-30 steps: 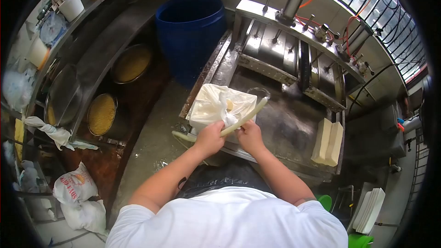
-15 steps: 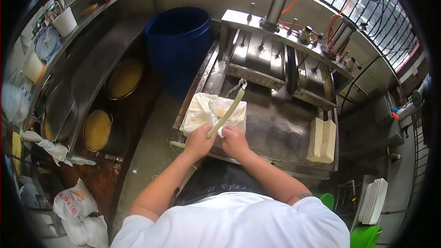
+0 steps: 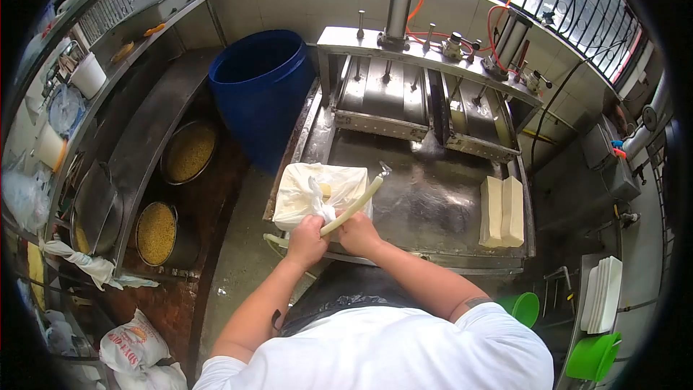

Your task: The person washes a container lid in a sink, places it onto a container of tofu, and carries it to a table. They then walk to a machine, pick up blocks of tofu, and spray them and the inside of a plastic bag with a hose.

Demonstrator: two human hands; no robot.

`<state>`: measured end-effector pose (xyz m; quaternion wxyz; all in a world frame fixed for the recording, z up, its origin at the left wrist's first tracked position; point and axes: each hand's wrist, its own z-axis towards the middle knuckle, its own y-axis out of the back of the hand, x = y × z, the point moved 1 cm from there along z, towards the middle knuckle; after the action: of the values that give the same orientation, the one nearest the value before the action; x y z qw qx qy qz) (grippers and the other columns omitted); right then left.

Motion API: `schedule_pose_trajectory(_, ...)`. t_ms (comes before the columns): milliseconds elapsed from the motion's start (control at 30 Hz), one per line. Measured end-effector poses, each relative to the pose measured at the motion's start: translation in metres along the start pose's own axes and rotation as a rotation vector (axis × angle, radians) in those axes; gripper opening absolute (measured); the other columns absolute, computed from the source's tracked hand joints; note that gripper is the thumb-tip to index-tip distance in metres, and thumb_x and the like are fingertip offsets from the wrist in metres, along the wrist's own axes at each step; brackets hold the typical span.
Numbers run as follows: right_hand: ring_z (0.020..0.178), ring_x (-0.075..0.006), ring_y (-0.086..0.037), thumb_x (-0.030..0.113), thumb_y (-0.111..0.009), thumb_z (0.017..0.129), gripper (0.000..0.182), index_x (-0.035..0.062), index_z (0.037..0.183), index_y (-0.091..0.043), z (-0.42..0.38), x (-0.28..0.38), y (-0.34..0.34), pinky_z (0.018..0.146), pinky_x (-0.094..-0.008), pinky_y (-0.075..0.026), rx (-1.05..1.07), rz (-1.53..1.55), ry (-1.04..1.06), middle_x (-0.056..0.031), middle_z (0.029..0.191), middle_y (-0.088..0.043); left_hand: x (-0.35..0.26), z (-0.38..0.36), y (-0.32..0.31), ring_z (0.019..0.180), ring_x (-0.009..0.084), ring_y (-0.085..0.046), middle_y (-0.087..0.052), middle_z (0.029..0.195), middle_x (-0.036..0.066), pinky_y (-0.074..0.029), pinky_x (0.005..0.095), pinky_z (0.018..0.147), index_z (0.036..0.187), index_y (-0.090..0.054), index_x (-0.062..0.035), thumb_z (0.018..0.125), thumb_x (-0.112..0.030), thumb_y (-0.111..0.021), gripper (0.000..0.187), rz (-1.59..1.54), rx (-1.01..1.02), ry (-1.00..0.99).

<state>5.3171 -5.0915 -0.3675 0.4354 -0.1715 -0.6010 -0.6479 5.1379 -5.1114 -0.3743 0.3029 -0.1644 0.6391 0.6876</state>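
Observation:
A white cloth (image 3: 289, 186) wraps a block-shaped bundle at the near left of the metal table, with a pale yellow patch showing at a gap in its top. My left hand (image 3: 308, 240) is closed at the bundle's near edge, around a pale hose (image 3: 359, 205) and close against a twisted cloth end. The hose slants up to the right, and clear water leaves its tip. Closed beside it, my right hand (image 3: 359, 235) grips the cloth near the twist; the hose partly covers its fingertips.
Two long pale yellow blocks (image 3: 501, 211) stand at the table's (image 3: 426, 206) right side. A metal press frame (image 3: 426, 54) spans the back. Left are a blue barrel (image 3: 261, 97) and pots of yellow contents (image 3: 156, 234). Green containers (image 3: 593, 356) stand at lower right.
The camera view has shifted. Both hands remain at the cloth bundle; the hose now tilts lower to the right, and the twisted cloth end stands more clearly above my left hand.

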Motion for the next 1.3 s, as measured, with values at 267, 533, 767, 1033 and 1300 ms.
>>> schedule_pose_trajectory(267,0.092,-0.0473,-0.068,0.012,-0.07,0.09,0.01,0.0015,0.089,-0.071,-0.001,-0.004,0.001,0.082,-0.0557,-0.054,-0.011,0.023,0.105,-0.0247,0.091,-0.071,0.0,0.011,-0.01,0.09,0.0447,-0.065,-0.066,0.095,0.019,-0.054,0.054,0.077,0.093,-0.063,-0.0041,0.087,-0.019,-0.073,0.018,0.076,-0.208,-0.002)
schedule_pose_trajectory(533,0.087,-0.0478,-0.067,0.02,-0.07,0.094,0.022,-0.0002,0.085,-0.067,0.013,-0.005,0.009,0.078,-0.055,-0.052,0.094,0.009,0.145,-0.0256,0.087,-0.069,0.018,0.039,0.012,0.092,0.0441,-0.068,-0.066,0.102,0.02,-0.057,0.0541,0.079,0.098,-0.063,-0.0035,0.087,-0.015,-0.068,0.016,0.22,-0.314,0.067)
schedule_pose_trajectory(767,0.086,-0.0479,-0.066,0.018,-0.069,0.095,0.019,0.0,0.089,-0.067,0.009,-0.009,0.015,0.077,-0.0536,-0.053,0.158,0.074,0.147,-0.026,0.088,-0.068,0.045,0.038,0.042,0.101,0.0451,-0.067,-0.065,0.109,0.02,-0.056,0.0551,0.087,0.103,-0.061,-0.0041,0.083,-0.014,-0.07,0.023,0.214,-0.306,0.24)
schedule_pose_trajectory(1033,0.085,-0.0391,-0.064,0.01,-0.069,0.092,0.008,0.0048,0.09,-0.064,-0.015,0.047,-0.001,0.079,-0.0494,-0.051,-0.136,-0.076,0.352,-0.0158,0.088,-0.064,0.004,-0.005,0.057,0.092,0.044,-0.07,-0.071,0.093,0.025,-0.056,0.0532,0.086,0.086,-0.07,-0.0009,0.083,-0.021,-0.071,0.02,0.09,-0.095,0.193)
schedule_pose_trajectory(1300,0.093,-0.0325,-0.072,0.013,-0.065,0.088,0.045,0.0022,0.131,-0.063,-0.016,0.059,-0.017,0.078,-0.047,-0.056,0.295,-0.609,0.647,-0.0154,0.137,-0.062,0.016,-0.015,0.058,0.093,0.0446,-0.069,-0.071,0.095,0.023,-0.056,0.0541,0.085,0.088,-0.07,-0.0024,0.086,-0.016,-0.069,0.014,0.087,-0.155,0.144)
